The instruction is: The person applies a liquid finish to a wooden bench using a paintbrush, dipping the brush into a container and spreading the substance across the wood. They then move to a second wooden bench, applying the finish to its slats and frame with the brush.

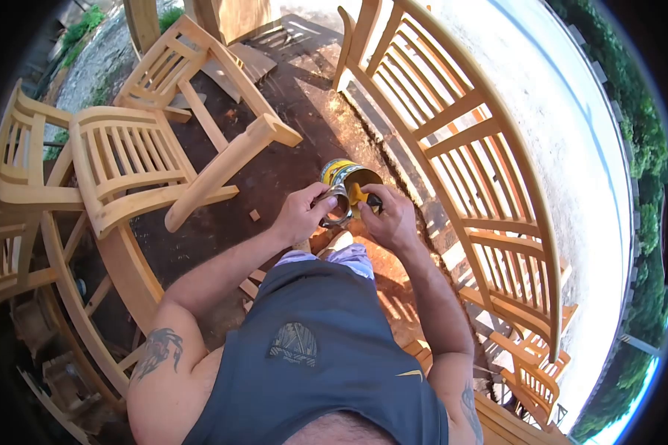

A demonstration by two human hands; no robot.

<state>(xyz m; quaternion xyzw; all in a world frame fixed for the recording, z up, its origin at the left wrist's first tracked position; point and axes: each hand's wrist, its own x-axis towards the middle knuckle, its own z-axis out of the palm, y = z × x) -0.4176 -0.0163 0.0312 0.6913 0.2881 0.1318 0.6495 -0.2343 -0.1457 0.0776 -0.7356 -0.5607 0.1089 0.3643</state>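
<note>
My left hand is closed around a small round metal tin, its mouth tipped toward the right hand. Pinched in the fingers of my right hand is a small tool with a yellow part and a dark part; its exact kind I cannot tell. The yellow part reaches over the edge of the small tin. Just beyond both hands, a larger open can with a yellow, green and white label overlaps them in this view.
Wooden slatted chairs lie tipped and stacked at the left. A long slatted wooden bench back curves along the right. A small wood block lies on the dark, stained floor. Beyond the bench runs bright pavement.
</note>
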